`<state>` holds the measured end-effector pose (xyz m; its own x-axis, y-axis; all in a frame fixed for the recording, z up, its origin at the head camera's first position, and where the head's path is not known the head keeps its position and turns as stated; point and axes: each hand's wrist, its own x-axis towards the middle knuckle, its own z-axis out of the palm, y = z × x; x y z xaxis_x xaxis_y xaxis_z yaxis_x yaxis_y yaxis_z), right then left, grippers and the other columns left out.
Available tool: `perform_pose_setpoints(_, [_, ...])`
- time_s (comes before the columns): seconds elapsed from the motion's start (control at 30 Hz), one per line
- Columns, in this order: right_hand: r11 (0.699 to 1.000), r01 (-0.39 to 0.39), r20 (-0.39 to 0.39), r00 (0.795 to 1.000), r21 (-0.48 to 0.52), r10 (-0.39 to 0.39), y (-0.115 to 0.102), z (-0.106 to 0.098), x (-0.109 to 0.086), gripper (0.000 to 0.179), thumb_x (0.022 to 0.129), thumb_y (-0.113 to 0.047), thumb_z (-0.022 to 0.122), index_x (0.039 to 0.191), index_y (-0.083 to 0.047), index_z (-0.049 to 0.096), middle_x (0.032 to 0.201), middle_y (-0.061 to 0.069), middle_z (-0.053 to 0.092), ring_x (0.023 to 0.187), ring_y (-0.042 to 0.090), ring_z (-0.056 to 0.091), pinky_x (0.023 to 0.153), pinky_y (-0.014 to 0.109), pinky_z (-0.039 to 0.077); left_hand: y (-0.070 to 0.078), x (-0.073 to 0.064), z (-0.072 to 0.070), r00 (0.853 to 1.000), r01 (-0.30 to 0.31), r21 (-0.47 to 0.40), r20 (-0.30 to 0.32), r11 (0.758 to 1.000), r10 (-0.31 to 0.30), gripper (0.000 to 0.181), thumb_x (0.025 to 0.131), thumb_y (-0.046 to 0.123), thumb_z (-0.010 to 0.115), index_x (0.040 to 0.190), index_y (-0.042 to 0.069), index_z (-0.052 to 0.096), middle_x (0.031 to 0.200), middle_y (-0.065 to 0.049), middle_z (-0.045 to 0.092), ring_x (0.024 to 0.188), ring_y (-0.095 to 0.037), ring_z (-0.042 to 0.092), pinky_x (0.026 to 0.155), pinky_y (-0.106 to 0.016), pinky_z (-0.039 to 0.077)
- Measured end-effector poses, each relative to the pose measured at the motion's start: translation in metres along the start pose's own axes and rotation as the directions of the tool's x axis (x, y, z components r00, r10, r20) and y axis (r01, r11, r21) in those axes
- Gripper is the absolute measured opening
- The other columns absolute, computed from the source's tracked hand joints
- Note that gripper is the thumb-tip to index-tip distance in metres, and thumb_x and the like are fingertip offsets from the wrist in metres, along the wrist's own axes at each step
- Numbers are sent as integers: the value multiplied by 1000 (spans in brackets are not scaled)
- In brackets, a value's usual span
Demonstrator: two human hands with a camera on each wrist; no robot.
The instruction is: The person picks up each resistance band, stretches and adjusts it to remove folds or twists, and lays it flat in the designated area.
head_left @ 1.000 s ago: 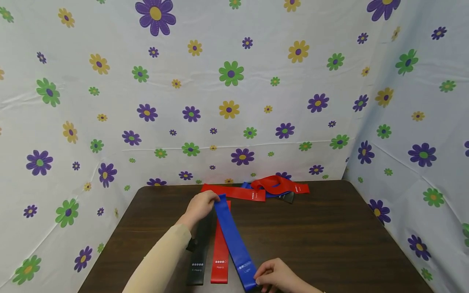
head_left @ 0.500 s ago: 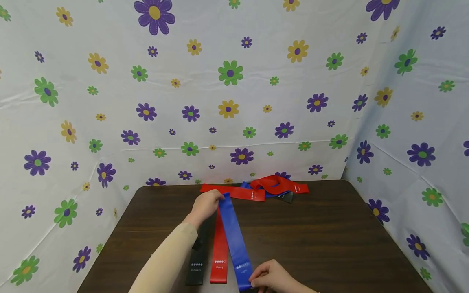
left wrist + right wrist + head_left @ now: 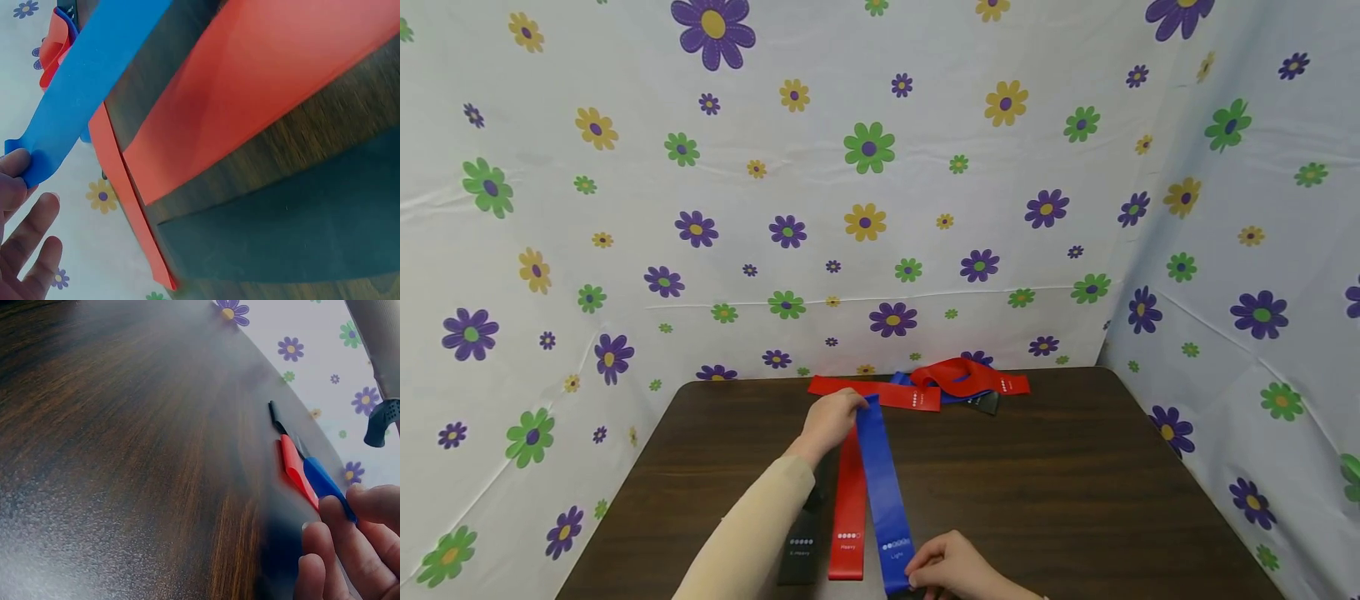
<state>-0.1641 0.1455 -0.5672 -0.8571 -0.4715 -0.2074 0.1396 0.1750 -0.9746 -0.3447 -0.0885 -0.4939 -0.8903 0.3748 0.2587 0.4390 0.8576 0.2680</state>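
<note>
A flat blue resistance band [image 3: 886, 496] marked "Light" stretches lengthwise between my two hands. At its far end my left hand [image 3: 833, 419] pinches it between thumb and finger, the other fingers spread in the left wrist view. My right hand [image 3: 957, 567] pinches the near end, at the corner beside the printed label. Left of it lies a red band [image 3: 847, 521] marked "Heavy", partly overlapped by the blue one. Further left is a black band [image 3: 799, 550] marked "X-Heavy", its far part hidden behind my left arm.
At the back of the dark wooden table [image 3: 1037, 483] lie another red band [image 3: 910, 397] and a loose heap with a looped red band [image 3: 958, 379], a blue band and a black band [image 3: 987, 403]. Flower-printed cloth [image 3: 820, 125] stands behind and along the sides.
My left hand has moved right with the far end of the blue band. My right hand has shifted slightly left, so the band lies straighter and less slanted.
</note>
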Motion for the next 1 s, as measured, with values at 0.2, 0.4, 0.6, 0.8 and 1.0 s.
perform_pose_setpoints(0.2, [1000, -3, -32, 999, -25, 2, 0, 4, 2, 9, 79, -7, 73, 85, -1, 76, 70, 6, 70, 50, 7, 57, 44, 20, 47, 4, 3, 4, 1000, 15, -42, -3, 999, -15, 20, 94, 7, 59, 99, 16, 76, 104, 1, 68, 96, -17, 65, 82, -34, 54])
perform_pose_setpoints(0.4, [999, -6, -55, 998, -43, 4, 4, 5, 5, 7, 78, -7, 74, 83, -3, 76, 69, 7, 70, 50, 7, 58, 44, 21, 47, 8, 7, 6, 1000, 17, -46, 0, 999, -17, 20, 94, 8, 59, 100, 16, 76, 105, 1, 68, 98, -17, 65, 84, -35, 53])
perform_pose_setpoints(0.6, [998, 9, -66, 998, -61, -13, 7, 7, 8, 7, 77, -7, 75, 82, -3, 76, 68, 5, 70, 48, 7, 58, 43, 20, 47, 9, 8, 8, 1000, 15, -44, 4, 999, -15, 19, 94, 8, 59, 98, 16, 76, 103, 2, 69, 96, -17, 65, 83, -36, 54])
perform_pose_setpoints(0.8, [998, -12, -67, 998, -69, 7, 3, 9, 8, 6, 77, -7, 75, 82, -3, 76, 68, 5, 69, 49, 8, 57, 43, 21, 48, 11, 12, 11, 1000, 5, -26, 9, 1000, -4, 18, 93, 8, 60, 98, 15, 76, 102, 1, 69, 95, -18, 65, 82, -35, 54])
perform_pose_setpoints(1.0, [996, -29, -70, 997, -87, 23, -1, 10, 8, 6, 76, -8, 75, 80, -4, 76, 66, 4, 69, 48, 7, 57, 43, 22, 48, 14, 13, 12, 1000, -3, -15, 16, 1000, 3, 20, 94, 8, 59, 98, 16, 76, 103, 2, 69, 95, -17, 65, 82, -34, 54])
